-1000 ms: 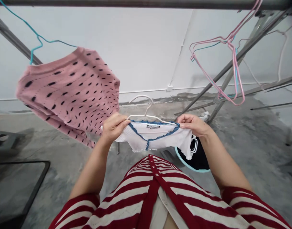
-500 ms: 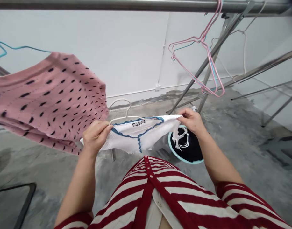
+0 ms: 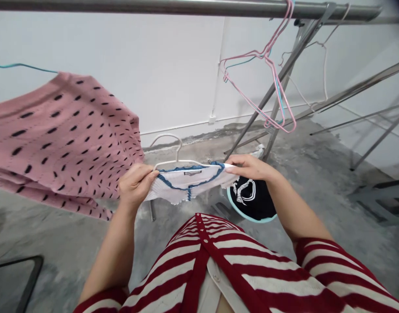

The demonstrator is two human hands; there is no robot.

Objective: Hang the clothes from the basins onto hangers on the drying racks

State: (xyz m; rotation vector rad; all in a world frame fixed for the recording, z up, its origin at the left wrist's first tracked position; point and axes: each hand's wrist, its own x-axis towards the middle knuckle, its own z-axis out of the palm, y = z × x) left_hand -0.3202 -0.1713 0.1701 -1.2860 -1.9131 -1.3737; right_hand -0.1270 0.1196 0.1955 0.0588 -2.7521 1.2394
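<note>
I hold a small white top [image 3: 189, 182] with blue trim at the neckline, stretched flat between both hands at chest height. A white wire hanger [image 3: 175, 153] sits in its neck, hook pointing up and away. My left hand [image 3: 136, 184] pinches the top's left shoulder and my right hand [image 3: 249, 166] pinches the right shoulder over the hanger's end. Both hands are closed on the cloth.
A metal rail [image 3: 186, 6] runs overhead. A pink knit top with black dashes [image 3: 62, 139] hangs at the left on a blue hanger. Pink, blue and white empty hangers [image 3: 267, 87] dangle at the right. A teal basin [image 3: 251, 202] holding dark clothing stands on the concrete floor.
The view has swung right, so the pink top and hangers sit further left. The white top has been pulled flatter and my right hand now reaches over its shoulder end.
</note>
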